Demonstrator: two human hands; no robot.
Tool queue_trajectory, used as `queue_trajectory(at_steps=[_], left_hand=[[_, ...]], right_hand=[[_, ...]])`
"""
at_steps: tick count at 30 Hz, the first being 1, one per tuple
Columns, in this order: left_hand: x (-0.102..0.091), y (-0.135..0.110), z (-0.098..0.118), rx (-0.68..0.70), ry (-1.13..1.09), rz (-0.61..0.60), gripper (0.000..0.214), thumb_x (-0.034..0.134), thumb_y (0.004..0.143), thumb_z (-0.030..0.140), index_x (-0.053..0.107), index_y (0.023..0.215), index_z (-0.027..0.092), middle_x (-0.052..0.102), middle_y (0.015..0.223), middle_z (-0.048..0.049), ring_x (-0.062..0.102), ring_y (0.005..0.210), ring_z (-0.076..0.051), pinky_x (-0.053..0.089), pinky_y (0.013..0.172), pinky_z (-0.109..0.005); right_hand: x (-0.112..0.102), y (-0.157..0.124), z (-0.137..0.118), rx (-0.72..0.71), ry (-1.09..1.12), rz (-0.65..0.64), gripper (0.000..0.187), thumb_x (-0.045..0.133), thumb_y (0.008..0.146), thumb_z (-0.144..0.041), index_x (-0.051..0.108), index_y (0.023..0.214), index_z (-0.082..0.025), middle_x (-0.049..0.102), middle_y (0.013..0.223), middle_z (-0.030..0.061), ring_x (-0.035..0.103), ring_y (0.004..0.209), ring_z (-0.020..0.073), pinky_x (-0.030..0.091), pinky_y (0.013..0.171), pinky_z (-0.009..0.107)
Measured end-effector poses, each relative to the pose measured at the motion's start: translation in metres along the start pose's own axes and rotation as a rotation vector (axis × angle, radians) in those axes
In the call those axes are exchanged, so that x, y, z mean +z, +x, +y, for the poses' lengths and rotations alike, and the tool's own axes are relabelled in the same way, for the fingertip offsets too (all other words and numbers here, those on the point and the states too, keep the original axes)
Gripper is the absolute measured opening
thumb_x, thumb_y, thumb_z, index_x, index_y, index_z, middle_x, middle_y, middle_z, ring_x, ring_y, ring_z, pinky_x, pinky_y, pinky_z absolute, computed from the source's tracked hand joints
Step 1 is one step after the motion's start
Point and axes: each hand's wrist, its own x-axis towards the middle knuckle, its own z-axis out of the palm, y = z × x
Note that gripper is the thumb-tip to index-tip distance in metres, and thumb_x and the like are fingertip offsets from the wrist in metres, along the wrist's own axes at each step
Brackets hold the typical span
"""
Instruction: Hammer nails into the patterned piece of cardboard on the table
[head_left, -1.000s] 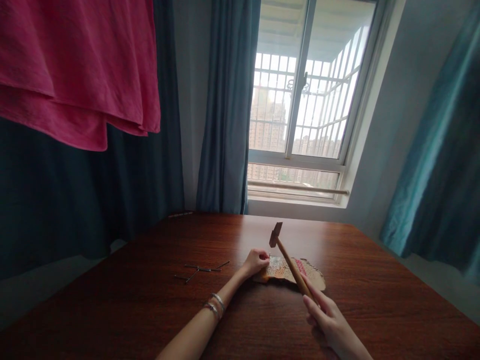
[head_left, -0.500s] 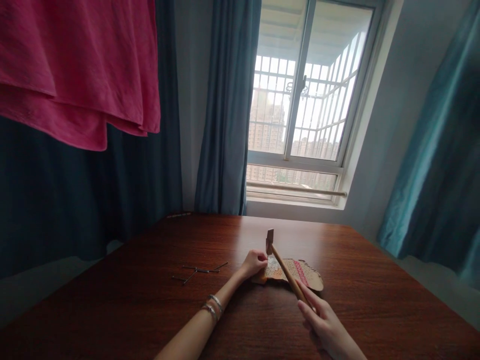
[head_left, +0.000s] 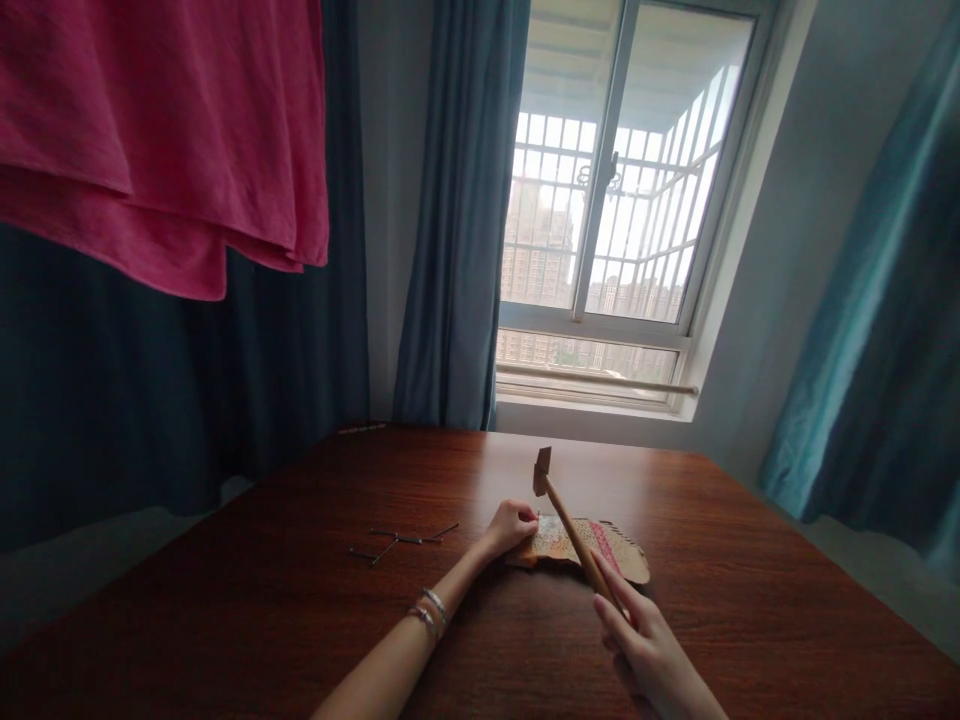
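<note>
My right hand (head_left: 636, 628) grips the wooden handle of a hammer (head_left: 574, 545), its head raised in the air above the board's far left part. My left hand (head_left: 514, 528) is closed in a pinch at the left end of a flat tan board (head_left: 628, 562), which has many small dots or holes and a pink band. From the pinched fingertips the thin top of a nail (head_left: 538, 514) sticks up; its lower part is hidden. Several dark nails (head_left: 409, 540) lie loosely on the table left of my left hand.
The brown wooden table (head_left: 300, 620) reaches back to the wall below a barred window (head_left: 577, 300). Blue curtains (head_left: 454, 250) hang on both sides. A pink cloth (head_left: 165, 150) hangs at the upper left.
The hammer head has lifted slightly off the nail, so the nail's top shows. My left hand keeps its pinch at the board. The view has shifted a little.
</note>
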Motion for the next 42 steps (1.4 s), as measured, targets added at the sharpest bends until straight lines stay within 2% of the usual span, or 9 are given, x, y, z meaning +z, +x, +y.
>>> queue_trajectory(at_steps=[6, 11, 17, 23, 26, 32, 36, 42], left_hand=[[-0.003, -0.001, 0.005, -0.046, -0.007, -0.017, 0.023, 0.054, 0.066, 0.026, 0.070, 0.074, 0.011, 0.066, 0.067, -0.0032, 0.055, 0.061, -0.013, 0.036, 0.056, -0.020], [-0.005, -0.002, 0.006, -0.051, -0.042, -0.030, 0.023, 0.054, 0.067, 0.026, 0.070, 0.073, 0.011, 0.067, 0.069, -0.0030, 0.056, 0.064, -0.014, 0.037, 0.057, -0.020], [-0.007, -0.004, 0.006, -0.017, -0.074, -0.052, 0.025, 0.051, 0.069, 0.025, 0.070, 0.076, 0.011, 0.068, 0.071, -0.0035, 0.056, 0.065, -0.014, 0.037, 0.057, -0.019], [-0.009, -0.006, 0.013, -0.015, -0.042, -0.055, 0.025, 0.050, 0.070, 0.026, 0.070, 0.077, 0.012, 0.068, 0.073, -0.0027, 0.056, 0.067, -0.014, 0.037, 0.059, -0.020], [-0.008, -0.005, 0.012, -0.019, -0.037, -0.041, 0.025, 0.050, 0.070, 0.026, 0.070, 0.076, 0.012, 0.068, 0.071, -0.0028, 0.056, 0.065, -0.013, 0.037, 0.059, -0.020], [-0.007, -0.003, 0.010, -0.019, -0.046, -0.035, 0.025, 0.051, 0.068, 0.027, 0.070, 0.074, 0.012, 0.067, 0.069, -0.0030, 0.056, 0.063, -0.014, 0.037, 0.058, -0.021], [-0.007, -0.002, 0.010, -0.042, -0.036, -0.041, 0.026, 0.052, 0.069, 0.030, 0.070, 0.073, 0.011, 0.067, 0.068, -0.0030, 0.055, 0.064, -0.014, 0.037, 0.058, -0.020], [-0.003, 0.001, 0.003, -0.018, -0.046, -0.049, 0.027, 0.052, 0.069, 0.030, 0.069, 0.073, 0.010, 0.067, 0.067, -0.0038, 0.055, 0.061, -0.013, 0.035, 0.055, -0.020]], right_hand=[[0.003, 0.000, 0.009, 0.028, 0.033, -0.026, 0.082, 0.054, 0.071, -0.055, 0.028, 0.135, -0.012, 0.030, 0.049, -0.0104, 0.025, 0.036, 0.0034, 0.016, 0.031, 0.014], [0.005, -0.003, 0.005, 0.062, 0.096, 0.020, 0.089, 0.056, 0.067, -0.059, 0.025, 0.137, -0.013, 0.030, 0.047, -0.0112, 0.021, 0.033, 0.0023, 0.015, 0.030, 0.014], [0.001, -0.002, 0.005, 0.071, 0.103, 0.034, 0.088, 0.058, 0.067, -0.058, 0.026, 0.136, -0.014, 0.034, 0.048, -0.0103, 0.025, 0.035, 0.0023, 0.017, 0.030, 0.013], [0.002, -0.002, 0.005, 0.089, 0.075, 0.033, 0.091, 0.054, 0.068, -0.060, 0.020, 0.138, -0.013, 0.034, 0.047, -0.0110, 0.019, 0.032, 0.0010, 0.014, 0.029, 0.013], [0.003, -0.002, 0.005, 0.088, 0.081, 0.019, 0.085, 0.053, 0.071, -0.057, 0.021, 0.138, -0.015, 0.035, 0.048, -0.0109, 0.019, 0.032, 0.0006, 0.013, 0.029, 0.012], [0.003, -0.001, 0.009, 0.091, 0.126, 0.028, 0.083, 0.055, 0.071, -0.055, 0.023, 0.137, -0.016, 0.036, 0.050, -0.0092, 0.029, 0.037, 0.0028, 0.015, 0.032, 0.011], [0.002, 0.000, 0.006, 0.085, 0.140, 0.039, 0.083, 0.055, 0.070, -0.056, 0.024, 0.137, -0.018, 0.034, 0.049, -0.0099, 0.024, 0.034, 0.0019, 0.012, 0.031, 0.012], [-0.002, 0.002, 0.008, 0.077, 0.038, 0.051, 0.083, 0.058, 0.067, -0.056, 0.034, 0.133, -0.012, 0.034, 0.047, -0.0094, 0.026, 0.035, 0.0032, 0.014, 0.030, 0.012]])
